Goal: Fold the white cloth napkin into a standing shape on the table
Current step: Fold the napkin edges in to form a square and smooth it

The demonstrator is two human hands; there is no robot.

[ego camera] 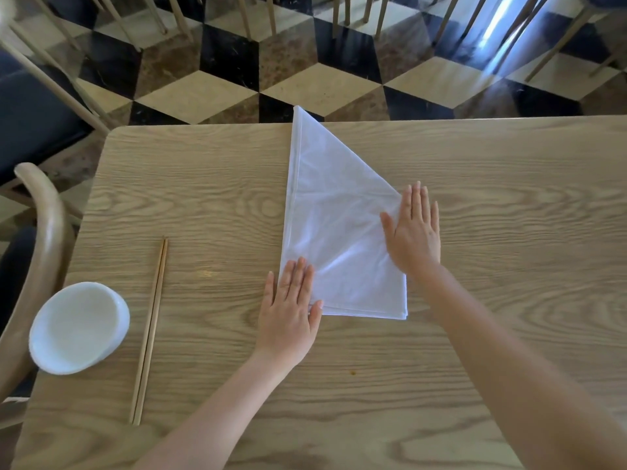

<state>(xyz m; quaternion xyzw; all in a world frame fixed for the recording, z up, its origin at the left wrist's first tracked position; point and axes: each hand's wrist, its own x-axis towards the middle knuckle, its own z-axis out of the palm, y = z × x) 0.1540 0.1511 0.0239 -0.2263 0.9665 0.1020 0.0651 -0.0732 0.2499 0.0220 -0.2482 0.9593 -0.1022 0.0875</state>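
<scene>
Both hands lie flat, palms down and fingers spread, on the white napkin (336, 232) — neither one pinches or grips it. The left hand (288, 307) presses the near left corner, its fingertips on the cloth and its palm partly on the bare wood, thumb stretched along the near edge. The right hand (415, 232) rests on the right side, where the slanted fold meets the straight right edge, with its outer fingers over the table (509, 232). The napkin lies flat near the middle of the wooden table, folded into a tall shape — squared at the near end, tapering to a point whose tip reaches just past the far edge of the tabletop. Well to the left lies a pair of wooden chopsticks (149, 334), side by side, and beyond them, near the left edge, a white bowl (79, 327). A curved chair back (44, 252) stands beside that edge, and a checkered floor (237, 83) shows past the table.
</scene>
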